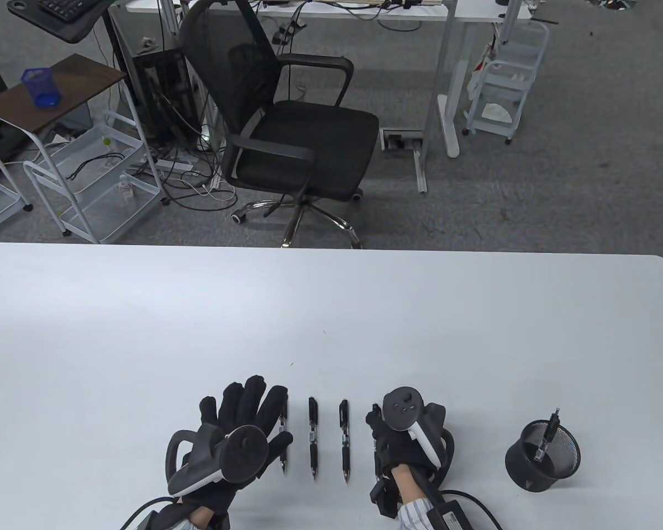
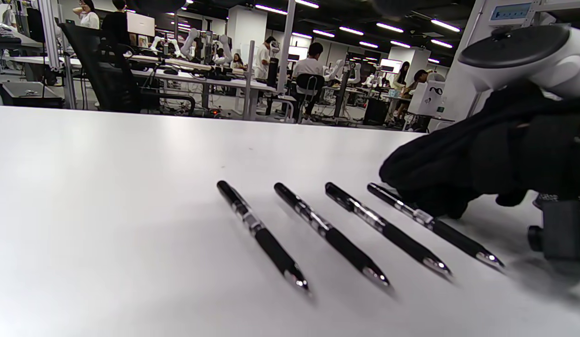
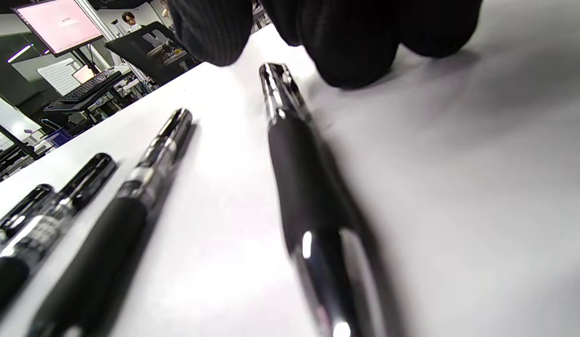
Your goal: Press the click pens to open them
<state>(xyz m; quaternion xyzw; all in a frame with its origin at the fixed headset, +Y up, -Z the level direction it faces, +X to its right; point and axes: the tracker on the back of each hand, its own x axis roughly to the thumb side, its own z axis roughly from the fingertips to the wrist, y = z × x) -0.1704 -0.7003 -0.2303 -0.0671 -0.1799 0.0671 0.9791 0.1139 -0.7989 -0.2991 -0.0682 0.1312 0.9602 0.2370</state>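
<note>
On the desk point(image 1: 331, 309) at six o'clock lie four pens point(image 2: 262, 232) in a row, tips toward us. Our right hand point(image 1: 406, 439) curls over the rightmost pen point(image 3: 297, 154) — whether its fingers point(image 3: 351, 42) grip it, we cannot tell. Our left hand point(image 1: 237, 436) is spread flat, holding nothing. A sloppy pinch could roll that pen into its neighbour — the barrels look slick.

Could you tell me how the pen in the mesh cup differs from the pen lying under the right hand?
The pen in the mesh cup stands tilted inside the holder, untouched; the pen under the right hand lies flat on the table in the row. The cup pen stands alone; the other has three neighbours. Both look black.
</note>
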